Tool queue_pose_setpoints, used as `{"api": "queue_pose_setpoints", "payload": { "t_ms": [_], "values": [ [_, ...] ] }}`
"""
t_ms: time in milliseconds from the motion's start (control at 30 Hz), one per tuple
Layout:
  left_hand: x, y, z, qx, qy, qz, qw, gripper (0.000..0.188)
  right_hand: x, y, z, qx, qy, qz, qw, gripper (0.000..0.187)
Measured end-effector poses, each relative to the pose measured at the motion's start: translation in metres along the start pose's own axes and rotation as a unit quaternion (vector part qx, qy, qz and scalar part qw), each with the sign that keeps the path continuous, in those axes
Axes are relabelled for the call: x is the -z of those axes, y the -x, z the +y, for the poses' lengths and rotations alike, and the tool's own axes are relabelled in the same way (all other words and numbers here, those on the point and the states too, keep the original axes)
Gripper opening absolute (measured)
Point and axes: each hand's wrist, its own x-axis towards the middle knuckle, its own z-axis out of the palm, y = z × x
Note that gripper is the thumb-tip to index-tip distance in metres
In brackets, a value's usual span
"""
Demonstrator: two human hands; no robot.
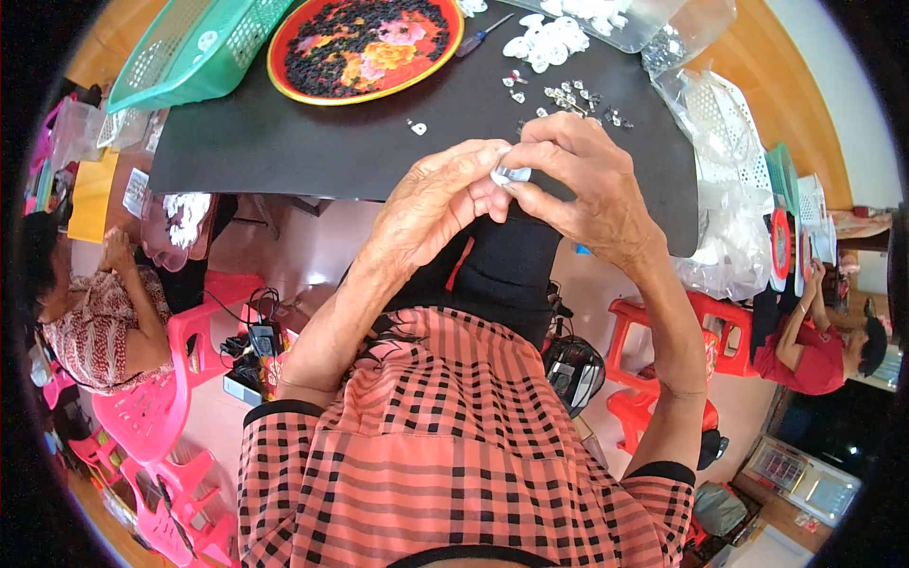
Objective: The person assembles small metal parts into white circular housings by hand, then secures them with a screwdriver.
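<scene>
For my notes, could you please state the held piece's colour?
The held piece looks mostly white, clearest in the head view.

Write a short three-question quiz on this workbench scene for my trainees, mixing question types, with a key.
1. True or false: the left hand and right hand meet at one small white part.

2. What lies just to the right of the round red tray?
A) a green basket
B) a screwdriver with a blue handle
C) a pink chair

3. Fill in the blank: the many small pieces spread on the tray are ____ in colour.

Key: 1. True. 2. B. 3. Black.
</scene>
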Motion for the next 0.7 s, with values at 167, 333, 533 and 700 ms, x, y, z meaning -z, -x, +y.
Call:
{"api": "queue_pose_setpoints", "payload": {
  "t_ms": [167,333,533,700],
  "values": [
    [0.005,0.009,0.003,-0.001,-0.012,-0.007,1.000,0.035,-0.004,-0.002,-0.011,-0.055,-0.083,-0.002,0.995,0.024],
    [0.009,0.015,0.002,-0.005,0.015,-0.053,0.998,0.035,0.000,-0.008,-0.025,-0.069,-0.116,-0.014,0.991,0.027],
    [0.008,0.019,0.001,-0.017,-0.008,-0.040,0.999,0.035,0.002,-0.012,-0.031,-0.029,-0.093,-0.028,0.995,0.027],
    [0.005,0.023,0.005,-0.025,-0.029,-0.025,0.999,0.035,0.004,-0.017,-0.035,-0.022,-0.097,-0.037,0.994,0.027]
  ]
}}
